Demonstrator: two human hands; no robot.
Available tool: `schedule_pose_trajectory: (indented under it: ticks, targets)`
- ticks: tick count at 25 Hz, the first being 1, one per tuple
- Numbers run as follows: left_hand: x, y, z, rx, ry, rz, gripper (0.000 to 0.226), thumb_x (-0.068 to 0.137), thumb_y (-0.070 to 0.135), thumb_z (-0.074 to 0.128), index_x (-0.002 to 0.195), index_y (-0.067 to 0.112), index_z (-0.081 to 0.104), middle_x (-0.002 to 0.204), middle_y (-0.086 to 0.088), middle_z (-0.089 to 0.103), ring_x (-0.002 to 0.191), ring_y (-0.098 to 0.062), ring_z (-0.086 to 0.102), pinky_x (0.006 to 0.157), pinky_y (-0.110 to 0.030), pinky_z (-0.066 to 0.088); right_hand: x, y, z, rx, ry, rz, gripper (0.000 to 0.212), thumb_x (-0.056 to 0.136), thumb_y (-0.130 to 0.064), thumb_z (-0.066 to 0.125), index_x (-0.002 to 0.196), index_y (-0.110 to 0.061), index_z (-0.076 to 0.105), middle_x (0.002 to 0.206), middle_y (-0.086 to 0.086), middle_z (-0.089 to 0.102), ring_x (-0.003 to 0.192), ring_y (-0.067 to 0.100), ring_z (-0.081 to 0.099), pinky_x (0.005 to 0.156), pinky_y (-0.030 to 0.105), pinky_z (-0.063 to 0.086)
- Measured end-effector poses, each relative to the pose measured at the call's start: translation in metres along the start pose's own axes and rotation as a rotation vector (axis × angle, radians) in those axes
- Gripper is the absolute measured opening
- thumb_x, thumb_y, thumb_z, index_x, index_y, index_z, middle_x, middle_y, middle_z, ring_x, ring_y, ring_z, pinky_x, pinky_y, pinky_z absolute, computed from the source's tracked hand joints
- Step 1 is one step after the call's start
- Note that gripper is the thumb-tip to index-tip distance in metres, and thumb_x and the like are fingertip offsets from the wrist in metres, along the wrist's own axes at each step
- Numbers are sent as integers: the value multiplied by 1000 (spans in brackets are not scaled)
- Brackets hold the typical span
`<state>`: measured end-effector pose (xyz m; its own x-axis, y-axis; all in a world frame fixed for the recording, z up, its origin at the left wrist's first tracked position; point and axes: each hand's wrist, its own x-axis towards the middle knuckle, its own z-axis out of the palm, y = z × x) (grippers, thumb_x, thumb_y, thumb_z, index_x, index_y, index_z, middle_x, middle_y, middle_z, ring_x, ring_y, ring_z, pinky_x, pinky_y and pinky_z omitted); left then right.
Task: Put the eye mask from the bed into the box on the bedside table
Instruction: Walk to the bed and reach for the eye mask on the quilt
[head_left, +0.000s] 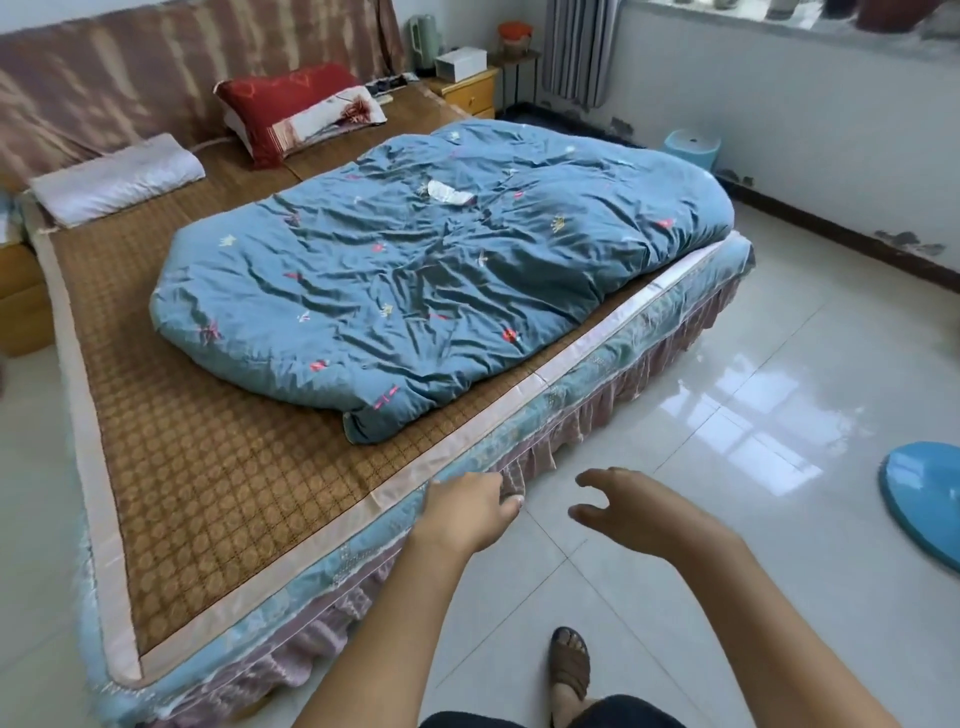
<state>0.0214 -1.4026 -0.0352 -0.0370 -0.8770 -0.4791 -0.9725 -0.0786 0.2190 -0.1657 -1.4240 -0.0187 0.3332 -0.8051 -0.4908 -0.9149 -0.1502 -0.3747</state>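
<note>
**Observer:** Where's the eye mask (448, 193) from where you stand?

**Operator:** I see it lying flat on the blue quilt (415, 270), toward the far half of the bed (218, 467), pale against the fabric and well apart from both my hands. The box (460, 63) is white and sits on the yellow bedside table (470, 92) past the head of the bed, beside a green kettle (423, 39).

**Observer:** And your hands?

**Operator:** Both empty. My left hand (470, 506) hangs at the corner of the bed with its fingers loosely curled, close to the pleated bed skirt (524, 470); I can't tell if it touches it. My right hand (631, 506) hovers over the floor tiles (727, 467), fingers spread and hooked, nothing between them.

**Observer:** How do you expect the mask to handle?

**Operator:** It looks thin, soft and very light, so I judge it will flop and fold as soon as it's lifted. It's too small here to make out a strap. I'd pinch it at the middle, thumb over and fingers under, and press a little into the quilt to get beneath its edge. Not fragile, I think, but the crumpled quilt may come up with it if I grab too deep

**Observer:** Any worry at the box?

**Operator:** I can't tell from here whether it's open
</note>
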Motion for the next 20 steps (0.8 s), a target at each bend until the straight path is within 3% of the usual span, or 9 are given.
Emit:
schedule_pose_trajectory:
  ticks: [5,12,16,20]
  targets:
    - [103,31,-60,-24,18,-40,40,93,44,37,114,16,55,122,-11,62,112,-29,56,94,-41,40,97,25,-81,-55,-28,-71,42,91,-41,50,127,-20,50,131,5,57,117,25,53,98,40,46]
    - [243,26,-118,-72,9,-105,37,94,43,37,97,12,54,111,-12,64,102,-31,57,89,-41,41,242,48,-166,-62,-100,-102,48,92,-40,50,135,-21,43,137,6,53,120,24,53,101,39,46]
    - [334,13,-159,-111,8,-128,42,94,46,36,107,11,56,115,-11,63,105,-30,57,89,-39,41,334,52,-215,-87,-125,-90,38,92,-38,50,124,-18,51,117,7,64,101,24,62,88,34,49]
    - [426,-8,-213,-132,15,-179,40,95,43,34,100,8,53,109,-14,63,100,-31,57,87,-40,42,427,49,-264,-105,-159,-81,45,92,-39,49,132,-18,45,134,5,53,117,23,53,97,36,46]
